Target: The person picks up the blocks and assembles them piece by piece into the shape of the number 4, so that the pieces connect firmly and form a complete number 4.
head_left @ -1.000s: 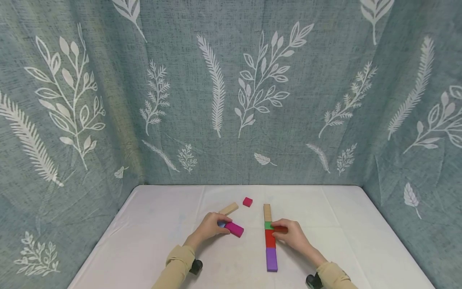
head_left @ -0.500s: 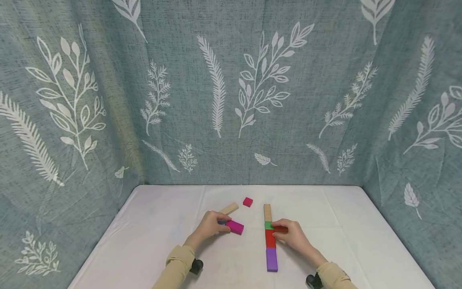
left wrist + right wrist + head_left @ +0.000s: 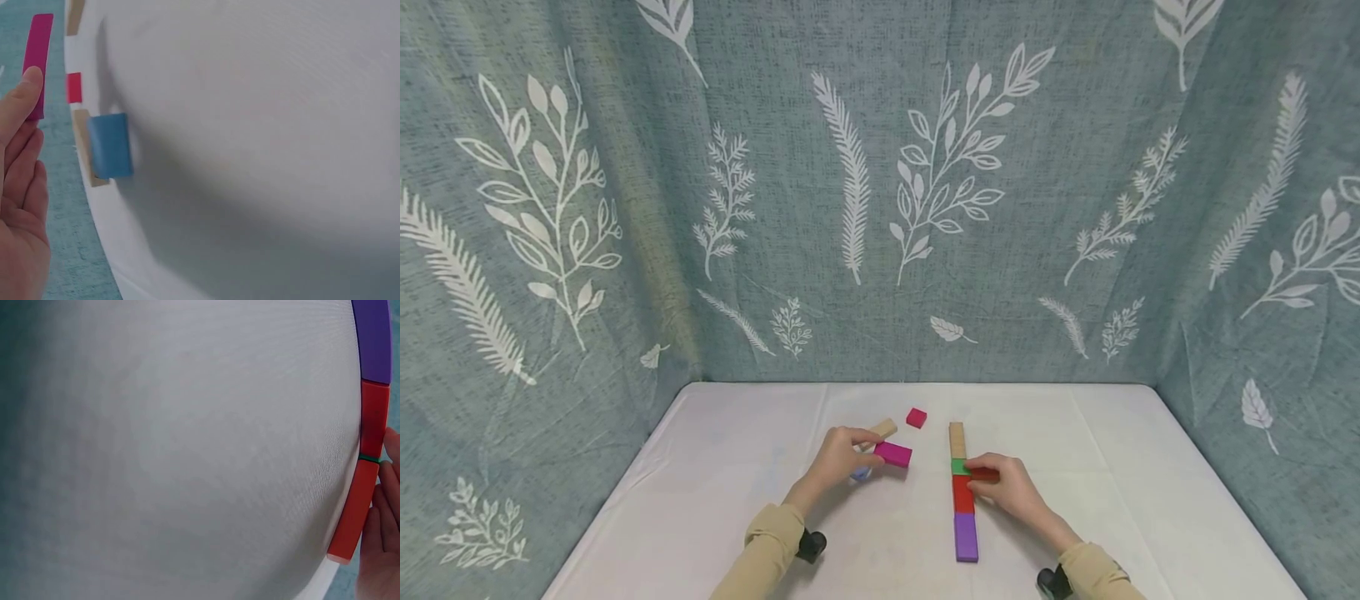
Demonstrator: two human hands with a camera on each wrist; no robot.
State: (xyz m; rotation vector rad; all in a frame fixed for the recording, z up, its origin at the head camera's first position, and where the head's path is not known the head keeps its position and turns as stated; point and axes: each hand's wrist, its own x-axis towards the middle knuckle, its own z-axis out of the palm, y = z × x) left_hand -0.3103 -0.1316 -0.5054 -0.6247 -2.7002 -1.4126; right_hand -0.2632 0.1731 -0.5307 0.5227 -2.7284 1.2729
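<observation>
My left hand (image 3: pixel 837 458) pinches a magenta block (image 3: pixel 893 454) between thumb and fingers, held above the table. A blue block (image 3: pixel 111 145) lies beneath that hand, partly hidden in the head view. At the right, my right hand (image 3: pixel 1011 486) has thumb and fingers around an orange-red block (image 3: pixel 985 475), which sticks out sideways from a row of blocks. From far to near, the row has a plain wooden block (image 3: pixel 957 440), a green block (image 3: pixel 959 467), a red block (image 3: pixel 963 494) and a purple block (image 3: pixel 966 537).
A small red-pink block (image 3: pixel 916 417) lies toward the back. Another plain wooden block (image 3: pixel 885 429) is behind the left hand, partly covered by it. White cloth covers the table (image 3: pixel 1112 475), and a patterned blue-green curtain (image 3: pixel 880 333) hangs behind it.
My left hand has raised the magenta block slightly away from me, turning it more level and uncovering part of the blue block. The right hand and the row stay put.
</observation>
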